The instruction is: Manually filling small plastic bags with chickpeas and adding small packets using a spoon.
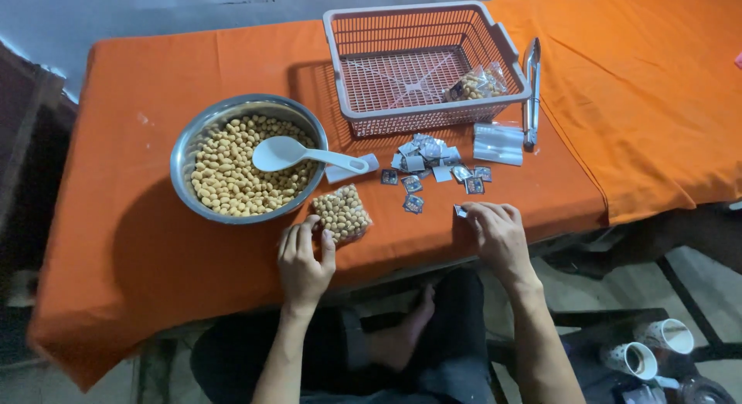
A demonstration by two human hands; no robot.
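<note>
1. The left hand [303, 259] rests fingers-forward against a filled clear pouch of pale nuts [342, 212], touching it without closing on it.
2. The right hand [498, 232] pinches a small silver sachet [460, 211] at its fingertips.
3. The pouch looks soft, lumpy and slippery; it is best gripped by its edges.
4. Beyond lie loose sachets [429, 158], a steel bowl [185, 153] with a white spoon [287, 152], and a pink basket [433, 110].

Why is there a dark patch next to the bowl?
Head view: light from the upper right throws the bowl's shadow onto the orange cloth at lower left; the basket shades its left side too; the bowl's rim glints; edges look slightly bent; the hands stay sharp.
</note>
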